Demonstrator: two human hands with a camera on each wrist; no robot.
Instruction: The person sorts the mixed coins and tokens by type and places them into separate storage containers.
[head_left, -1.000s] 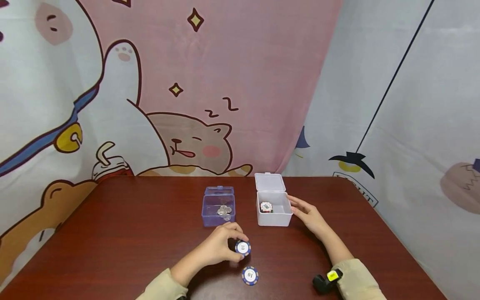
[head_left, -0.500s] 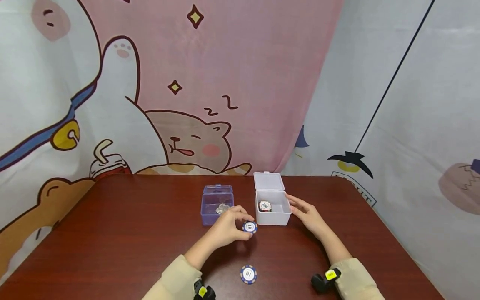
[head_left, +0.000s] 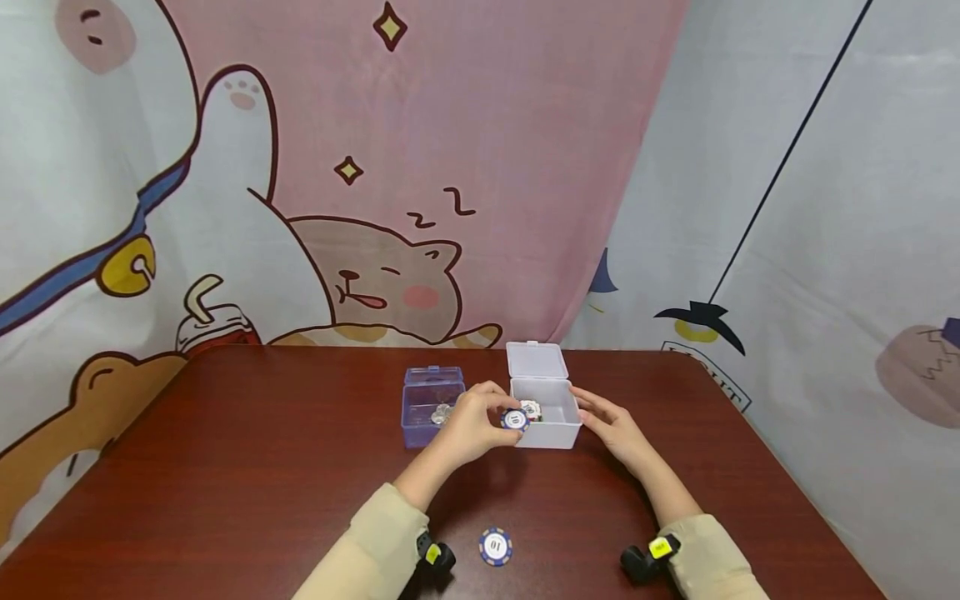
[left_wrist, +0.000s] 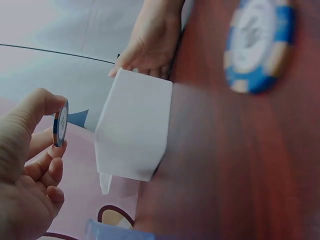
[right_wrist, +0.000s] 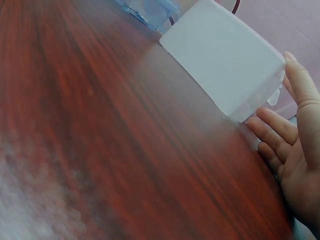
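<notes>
Between thumb and fingertips my left hand [head_left: 474,421] pinches a blue-and-white poker chip [head_left: 515,419] marked 10. The chip overlaps the front left corner of an open white plastic box [head_left: 551,437] in the head view. Inside that box, at its left, lie stacked white-faced chips [head_left: 532,408], partly hidden behind the held one. My right hand [head_left: 611,427] rests against the box's right side with fingers extended, the thumb near its upper edge in the right wrist view. A second blue chip [head_left: 496,547] lies flat on the table, in front of the boxes.
Left of the white box stands an open translucent blue box [head_left: 420,436] with clear shiny pieces [head_left: 441,414] in it, partly covered by my left hand. Both lids lean back at the rear. The dark red wooden table [head_left: 300,467] ends at a cartoon-printed curtain [head_left: 525,167].
My left hand has carried the pinched chip away from the table's front, forward and slightly right, up to the white box. My right hand has stayed at the box's side.
</notes>
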